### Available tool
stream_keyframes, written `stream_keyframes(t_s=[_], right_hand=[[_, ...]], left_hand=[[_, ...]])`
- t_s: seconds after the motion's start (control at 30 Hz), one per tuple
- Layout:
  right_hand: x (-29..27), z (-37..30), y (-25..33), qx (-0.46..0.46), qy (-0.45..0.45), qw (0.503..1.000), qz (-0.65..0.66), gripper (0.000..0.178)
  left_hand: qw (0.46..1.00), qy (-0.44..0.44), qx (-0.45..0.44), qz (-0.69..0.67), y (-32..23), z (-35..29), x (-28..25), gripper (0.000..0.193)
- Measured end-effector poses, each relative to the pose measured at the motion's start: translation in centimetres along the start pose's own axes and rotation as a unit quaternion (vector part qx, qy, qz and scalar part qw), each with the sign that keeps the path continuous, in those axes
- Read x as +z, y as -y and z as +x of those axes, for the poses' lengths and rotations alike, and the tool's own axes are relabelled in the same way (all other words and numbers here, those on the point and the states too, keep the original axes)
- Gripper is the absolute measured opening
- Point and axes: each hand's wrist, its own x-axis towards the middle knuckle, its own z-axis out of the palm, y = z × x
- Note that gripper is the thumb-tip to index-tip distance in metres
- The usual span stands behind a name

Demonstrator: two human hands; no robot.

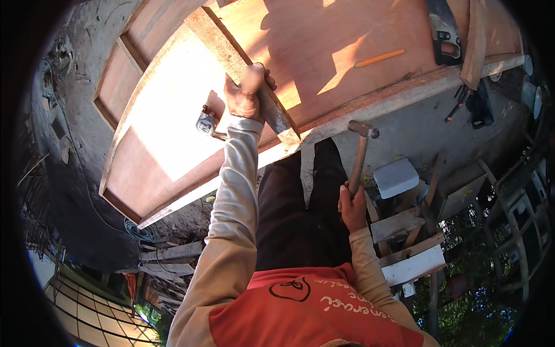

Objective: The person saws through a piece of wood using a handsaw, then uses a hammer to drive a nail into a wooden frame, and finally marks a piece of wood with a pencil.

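My left hand point(247, 97) is closed around a wooden batten point(218, 43), which lies slantwise over a framed plywood panel point(191, 110). The batten's near end rests at the panel's front edge. Down at my right side, my right hand point(352, 207) grips the wooden handle of a hammer point(359, 151), its metal head pointing up and away from me, apart from the panel. A tape measure point(206, 122) sits on the plywood just left of my left wrist. An orange pencil point(380, 58) lies on the panel to the right of the batten.
A handsaw point(444, 34) and a loose wood strip point(475, 40) lie at the panel's far right. Below that edge hang dark tools point(478, 105). A white container point(396, 177) and scrap wood point(399, 225) stand to my right. Coiled hose point(139, 231) lies at the left.
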Motion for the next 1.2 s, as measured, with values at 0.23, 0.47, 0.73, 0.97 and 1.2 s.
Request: stream_keyframes(t_s=[0.23, 0.47, 0.73, 0.97, 1.2], right_hand=[[-4.7, -0.6, 1.0, 0.016, 0.033, 0.999, 0.021, 0.021], [-4.7, -3.3, 3.9, 0.02, 0.036, 0.998, 0.047, 0.018], [-1.8, -6.6, 6.7, 0.031, 0.051, 0.997, 0.046, 0.016], [0.5, -8.2, 7.7, 0.027, 0.037, 0.999, 0.028, 0.016], [2.6, -11.5, 14.1, 0.027, 0.009, 0.998, 0.056, 0.016]], left_hand=[[0.999, -0.014, 0.011, 0.044, 0.8, -1.8, 3.8, 0.061], [0.999, 0.012, 0.009, 0.038, -2.8, -3.0, 6.5, 0.065], [0.979, 0.053, -0.027, 0.194, -5.5, -1.3, 5.0, 0.074], [0.98, 0.017, -0.058, 0.187, -9.1, -1.5, 2.7, 0.066], [0.924, -0.101, 0.013, 0.37, -10.5, -2.4, 1.9, 0.05]])
